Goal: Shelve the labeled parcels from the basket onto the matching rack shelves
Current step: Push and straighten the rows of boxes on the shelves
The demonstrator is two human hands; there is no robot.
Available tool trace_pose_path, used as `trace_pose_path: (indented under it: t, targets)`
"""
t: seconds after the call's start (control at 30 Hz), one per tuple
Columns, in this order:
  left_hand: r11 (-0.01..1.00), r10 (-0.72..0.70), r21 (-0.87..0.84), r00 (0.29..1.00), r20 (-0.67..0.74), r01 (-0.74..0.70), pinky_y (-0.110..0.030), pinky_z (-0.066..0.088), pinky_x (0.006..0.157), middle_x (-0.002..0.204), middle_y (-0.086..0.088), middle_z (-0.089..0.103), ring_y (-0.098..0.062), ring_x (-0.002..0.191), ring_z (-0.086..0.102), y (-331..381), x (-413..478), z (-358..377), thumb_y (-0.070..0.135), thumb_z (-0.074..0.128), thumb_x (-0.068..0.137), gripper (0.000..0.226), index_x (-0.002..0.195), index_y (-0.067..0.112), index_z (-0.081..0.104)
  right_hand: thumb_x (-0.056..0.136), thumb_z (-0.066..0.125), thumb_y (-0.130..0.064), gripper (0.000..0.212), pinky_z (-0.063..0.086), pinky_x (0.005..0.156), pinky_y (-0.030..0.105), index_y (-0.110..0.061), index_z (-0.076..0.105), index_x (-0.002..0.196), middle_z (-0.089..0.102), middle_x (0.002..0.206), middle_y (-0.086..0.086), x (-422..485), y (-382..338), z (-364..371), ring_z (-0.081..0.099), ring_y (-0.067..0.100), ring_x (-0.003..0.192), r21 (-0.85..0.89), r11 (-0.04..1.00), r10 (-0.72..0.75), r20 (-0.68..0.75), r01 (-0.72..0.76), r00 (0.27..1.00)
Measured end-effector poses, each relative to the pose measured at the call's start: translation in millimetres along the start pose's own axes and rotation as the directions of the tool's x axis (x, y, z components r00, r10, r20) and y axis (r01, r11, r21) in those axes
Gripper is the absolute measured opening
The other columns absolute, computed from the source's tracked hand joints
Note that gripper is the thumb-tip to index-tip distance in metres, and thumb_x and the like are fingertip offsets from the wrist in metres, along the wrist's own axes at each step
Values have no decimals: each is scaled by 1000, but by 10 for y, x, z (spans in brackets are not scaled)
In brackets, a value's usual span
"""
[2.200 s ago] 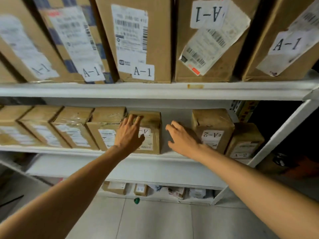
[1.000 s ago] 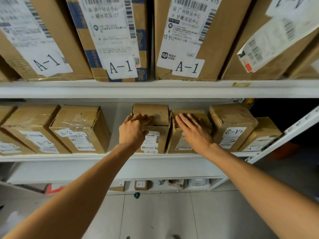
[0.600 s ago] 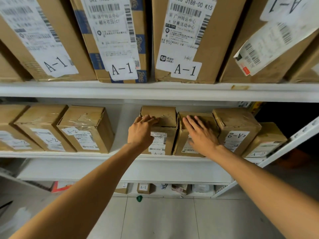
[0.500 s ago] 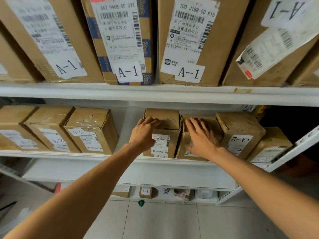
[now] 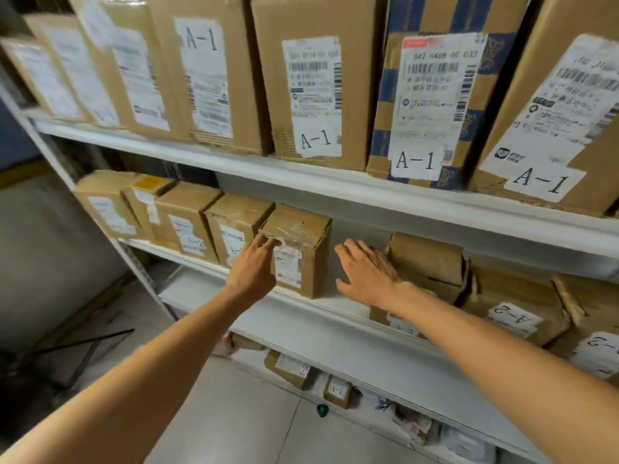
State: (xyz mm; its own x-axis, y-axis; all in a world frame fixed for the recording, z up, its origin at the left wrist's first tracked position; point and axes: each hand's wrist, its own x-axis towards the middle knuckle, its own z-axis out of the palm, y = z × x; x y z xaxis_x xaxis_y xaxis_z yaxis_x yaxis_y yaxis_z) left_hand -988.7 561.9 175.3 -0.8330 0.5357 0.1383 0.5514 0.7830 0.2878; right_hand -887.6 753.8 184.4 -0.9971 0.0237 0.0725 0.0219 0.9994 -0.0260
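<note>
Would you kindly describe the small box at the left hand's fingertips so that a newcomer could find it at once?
On the white rack, take the middle shelf, under the tall A-1 cartons. Small brown boxes stand in a row from its left end; yours is the last box, touched by the left hand. Only it has bare shelf on its right; clear tape crinkles across its top.

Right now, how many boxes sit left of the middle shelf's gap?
5, left to right: end box, yellow-tagged box, third box, fourth box, taped box touched by the left hand. More may hide behind.
</note>
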Motion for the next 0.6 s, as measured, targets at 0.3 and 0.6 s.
trace_pose_path:
  t: [0.3,0.6]
  targets:
    - [999,5,45,998,68,-8,-33,47,94,139,-13,39,-29,122,46,-1206,534,-290,-7,65,73,77,142,10,36,86,65,-17,68,35,109,36,-9,29,144,31,147,11,1111,-806,179,34,25,133,133,986,95,38,-100,995]
    - [928,278,164,915,293,-335,-30,3,117,159,-7,9,-27,147,6,-1616,1375,-361,3,64,81,91,152,26,12,86,68,-14,96,8,118,44,-21,-1,154,-3,161,11,1615,-900,443,-3,34,148,130,948,281,97,-292,955]
